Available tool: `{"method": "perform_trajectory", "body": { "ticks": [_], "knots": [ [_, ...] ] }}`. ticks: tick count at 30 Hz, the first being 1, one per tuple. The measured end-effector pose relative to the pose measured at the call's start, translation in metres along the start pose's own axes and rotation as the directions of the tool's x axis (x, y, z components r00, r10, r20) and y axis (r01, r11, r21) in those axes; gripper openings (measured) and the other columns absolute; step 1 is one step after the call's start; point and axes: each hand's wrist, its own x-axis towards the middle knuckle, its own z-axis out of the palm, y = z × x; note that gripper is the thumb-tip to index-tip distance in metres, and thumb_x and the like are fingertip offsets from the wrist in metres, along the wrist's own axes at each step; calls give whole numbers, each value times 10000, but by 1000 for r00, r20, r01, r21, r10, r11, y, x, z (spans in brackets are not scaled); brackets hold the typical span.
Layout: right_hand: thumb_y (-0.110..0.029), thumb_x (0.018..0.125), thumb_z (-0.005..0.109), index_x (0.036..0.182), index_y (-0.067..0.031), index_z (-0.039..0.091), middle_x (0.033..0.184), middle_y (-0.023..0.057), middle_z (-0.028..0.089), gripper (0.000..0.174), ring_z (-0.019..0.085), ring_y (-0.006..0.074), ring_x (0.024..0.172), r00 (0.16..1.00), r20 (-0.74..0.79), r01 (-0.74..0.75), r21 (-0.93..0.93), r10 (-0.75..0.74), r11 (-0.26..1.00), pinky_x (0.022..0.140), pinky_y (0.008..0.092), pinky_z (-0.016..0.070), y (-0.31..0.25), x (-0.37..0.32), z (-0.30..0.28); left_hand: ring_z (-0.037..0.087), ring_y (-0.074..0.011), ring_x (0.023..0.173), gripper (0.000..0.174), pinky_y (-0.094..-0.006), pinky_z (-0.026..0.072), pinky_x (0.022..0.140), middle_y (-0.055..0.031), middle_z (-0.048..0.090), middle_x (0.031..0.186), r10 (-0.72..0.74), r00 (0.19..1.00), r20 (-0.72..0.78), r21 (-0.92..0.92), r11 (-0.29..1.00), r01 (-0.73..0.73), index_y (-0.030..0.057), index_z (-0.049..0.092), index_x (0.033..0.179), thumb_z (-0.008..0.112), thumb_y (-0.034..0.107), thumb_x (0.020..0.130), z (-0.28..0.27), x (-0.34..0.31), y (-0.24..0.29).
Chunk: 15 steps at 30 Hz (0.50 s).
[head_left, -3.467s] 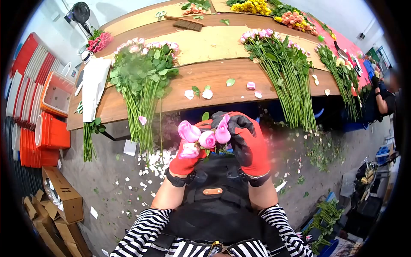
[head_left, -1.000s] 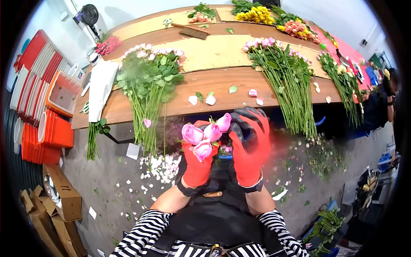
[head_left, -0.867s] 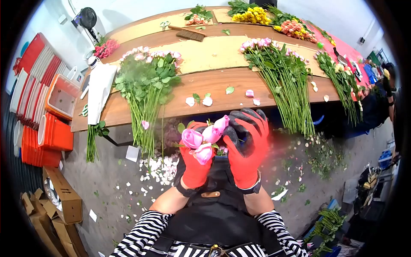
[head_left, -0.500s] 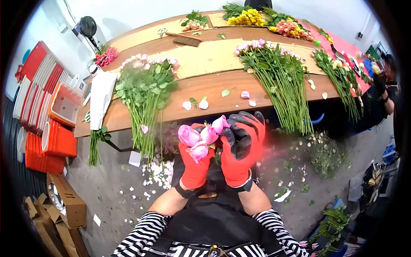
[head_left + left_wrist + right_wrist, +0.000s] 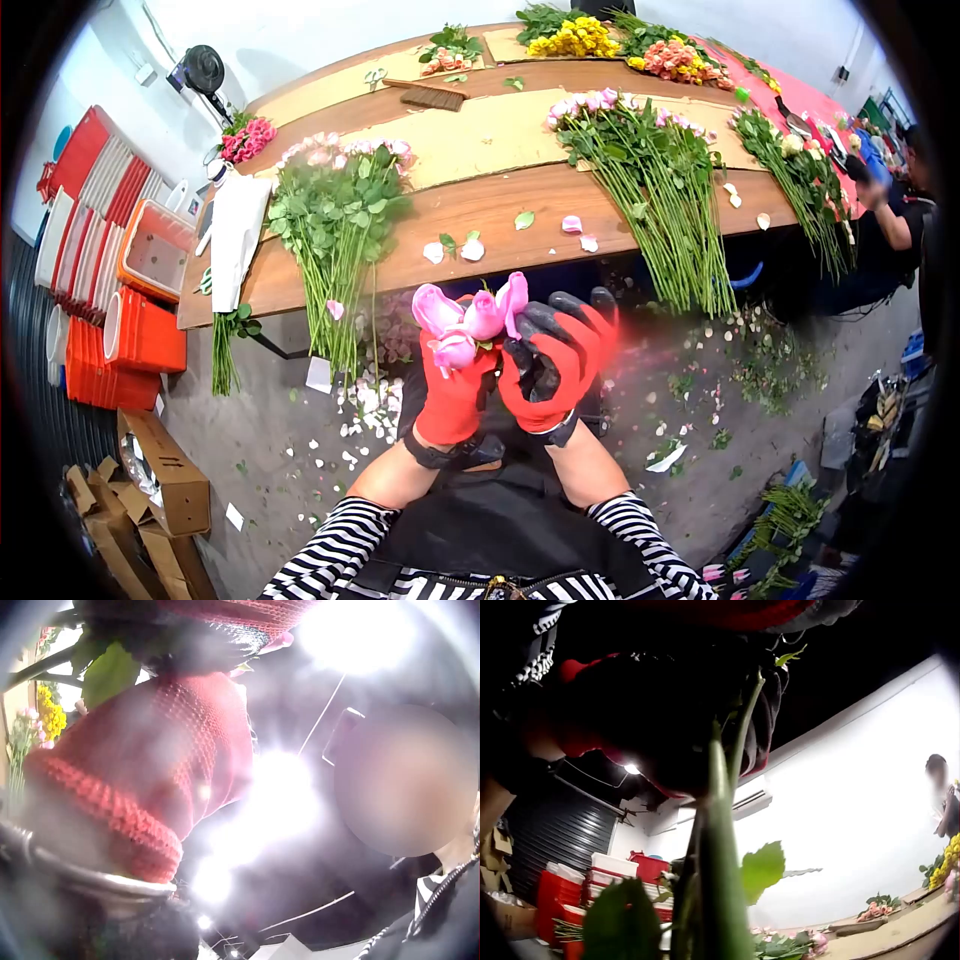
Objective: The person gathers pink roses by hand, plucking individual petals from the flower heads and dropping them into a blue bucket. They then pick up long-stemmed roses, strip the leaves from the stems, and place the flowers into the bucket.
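Note:
My left hand [image 5: 452, 395], in a red glove with dark palm coating, grips a small bunch of pink roses [image 5: 440, 312] below their heads. The heads cluster above the glove, in front of the body. My right hand [image 5: 560, 355], gloved alike, is at the bunch's right side with bent fingers. Its fingertips pinch at the rightmost pink rose [image 5: 512, 298], just under the bloom. In the right wrist view, green stems [image 5: 724, 847] with leaves run down from the dark gloves. The left wrist view shows the red glove [image 5: 165, 742] beside a green leaf [image 5: 111, 673].
Ahead stands a wooden table [image 5: 480, 215] bearing a left rose pile [image 5: 340, 210], a right rose pile [image 5: 655, 190], loose petals and a brush [image 5: 432, 95]. Red crates [image 5: 140, 335] and cardboard boxes [image 5: 165, 470] stand at left. Another person [image 5: 900, 215] is at right.
The right hand's spread fingers have curled in and its thumb has moved lower beside the bunch. The rightmost rose now stands more upright. The left hand keeps its grip on the roses.

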Motion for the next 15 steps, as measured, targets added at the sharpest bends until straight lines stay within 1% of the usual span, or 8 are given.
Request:
{"method": "perform_trajectory", "body": {
  "ticks": [5,6,8,9,10,11,13,15],
  "knots": [
    [-72,736,713,985,-86,567,1054,83,655,289,612,328,1017,994,54,-106,208,97,972,966,517,420,6,2,19,643,-162,887,406,-304,522,765,-67,656,1009,-168,985,34,-250,953,171,2,558,1164,713,74,795,-10,2,-4],
    [-65,730,710,981,-71,558,1023,105,658,294,615,344,995,993,47,-113,225,105,968,970,516,419,7,3,22,644,-166,889,422,-304,523,769,-70,656,1011,-154,988,25,-236,959,155,3,551,1176,715,74,794,-11,3,-9],
    [-47,719,700,984,-64,553,1017,124,656,303,610,355,994,982,64,-191,332,180,924,976,519,414,14,-6,30,647,-166,890,357,-303,521,786,-72,654,1028,-165,985,47,-363,916,171,-12,577,1149,684,57,816,-16,10,-10],
    [-37,713,694,985,-61,550,1014,133,655,308,608,361,993,973,75,-230,382,218,895,979,520,412,16,-10,32,648,-171,893,327,-307,521,788,-73,655,1033,-12,998,54,-109,994,17,-5,593,1131,673,54,820,-21,14,-7],
    [0,684,676,998,-54,539,1018,157,636,346,593,374,999,965,140,-256,358,220,898,987,525,404,16,-10,26,649,-176,896,298,-312,521,790,-74,657,1038,134,986,101,149,978,-148,2,609,1113,661,52,824,-27,19,-3],
    [8,679,670,1005,-51,538,1029,156,628,357,584,370,1017,962,146,-265,320,229,910,996,522,396,18,-9,24,651,-180,898,272,-317,521,792,-75,658,1042,257,949,181,387,869,-309,9,625,1095,650,49,828,-32,23,-2],
    [24,670,658,1021,-45,534,1051,155,612,379,567,362,1052,956,157,-281,250,248,927,1014,516,381,20,-7,28,632,-204,956,206,-332,505,822,-80,654,1061,91,995,47,226,969,-100,53,674,1045,607,40,850,-38,26,-9],
    [40,734,668,1226,5,496,1178,159,544,522,513,332,1121,853,49,-516,224,520,827,1046,431,347,23,-16,43,616,-204,985,201,-343,498,834,-73,648,1060,288,949,131,567,763,-310,60,681,1045,603,52,859,-47,39,-6]
  ]
}}
